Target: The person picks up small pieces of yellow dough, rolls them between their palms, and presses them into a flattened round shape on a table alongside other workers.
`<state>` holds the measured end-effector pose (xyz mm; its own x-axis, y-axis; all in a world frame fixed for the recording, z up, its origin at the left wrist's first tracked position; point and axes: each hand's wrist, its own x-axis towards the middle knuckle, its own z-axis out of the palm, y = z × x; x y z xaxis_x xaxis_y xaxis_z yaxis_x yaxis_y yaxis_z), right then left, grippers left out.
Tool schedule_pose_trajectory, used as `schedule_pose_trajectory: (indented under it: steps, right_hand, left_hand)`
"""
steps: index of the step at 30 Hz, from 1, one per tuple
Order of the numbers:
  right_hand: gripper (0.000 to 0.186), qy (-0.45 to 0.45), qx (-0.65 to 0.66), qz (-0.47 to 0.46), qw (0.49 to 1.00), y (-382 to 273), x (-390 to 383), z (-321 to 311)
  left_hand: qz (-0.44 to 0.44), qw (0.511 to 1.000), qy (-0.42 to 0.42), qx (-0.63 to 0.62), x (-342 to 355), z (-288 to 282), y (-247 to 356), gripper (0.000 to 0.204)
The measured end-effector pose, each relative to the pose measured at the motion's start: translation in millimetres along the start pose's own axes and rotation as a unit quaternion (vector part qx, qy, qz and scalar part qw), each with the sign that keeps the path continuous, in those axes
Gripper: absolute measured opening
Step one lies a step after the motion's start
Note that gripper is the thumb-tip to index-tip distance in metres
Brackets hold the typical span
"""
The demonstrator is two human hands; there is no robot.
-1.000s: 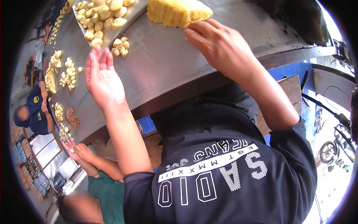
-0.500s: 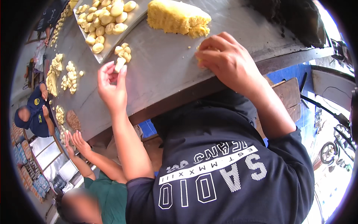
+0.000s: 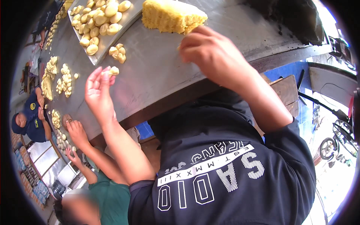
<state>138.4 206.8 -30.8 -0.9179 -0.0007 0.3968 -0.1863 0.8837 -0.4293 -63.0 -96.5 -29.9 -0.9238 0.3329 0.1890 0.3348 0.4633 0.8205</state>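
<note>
Between the thumb and fingers of my left hand [image 3: 98, 90] is a small pale piece of dough [image 3: 113, 71], held just above the metal table. My right hand [image 3: 210, 50] has its fingers curled down near the front of a big yellow block of paste [image 3: 170, 17]. A bit of yellow paste [image 3: 179, 47] peeks out at its fingertips; the rest is hidden by the hand. Just beyond my left hand lies a little cluster of dough pieces [image 3: 118, 53]. Smooth round dough balls [image 3: 102, 18] are piled on a metal tray [image 3: 98, 59] at the far left.
The metal table [image 3: 150, 75] ends in a front edge close to my body. A dark bag-like bundle [image 3: 288, 18] sits at the far right. On the left, people handle more dough pieces [image 3: 64, 80]; a person in green [image 3: 108, 198] reaches in beside me.
My right hand has moved left, nearer the front of the yellow block. The dough piece in my left fingers has turned from upright to sideways. The neighbour's hands have moved apart.
</note>
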Motion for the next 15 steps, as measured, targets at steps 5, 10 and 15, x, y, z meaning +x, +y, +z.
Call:
schedule_pose_trajectory:
  steps: [5,10,15]
  right_hand:
    - [0.010,0.024,0.072,0.049,0.996,10.9,-31.9,-23.3]
    - [0.026,0.044,-0.038,0.068,0.996,8.5,-38.6,-24.0]
    - [0.024,0.065,-0.003,0.080,0.995,2.0,-38.3,-19.7]
  left_hand:
    - [0.128,0.983,0.061,0.119,-20.5,6.8,13.9,0.027]
    - [0.252,0.946,0.126,0.158,-19.6,25.8,35.1,0.019]
    - [0.010,0.970,0.108,-0.218,11.6,16.1,21.0,0.024]
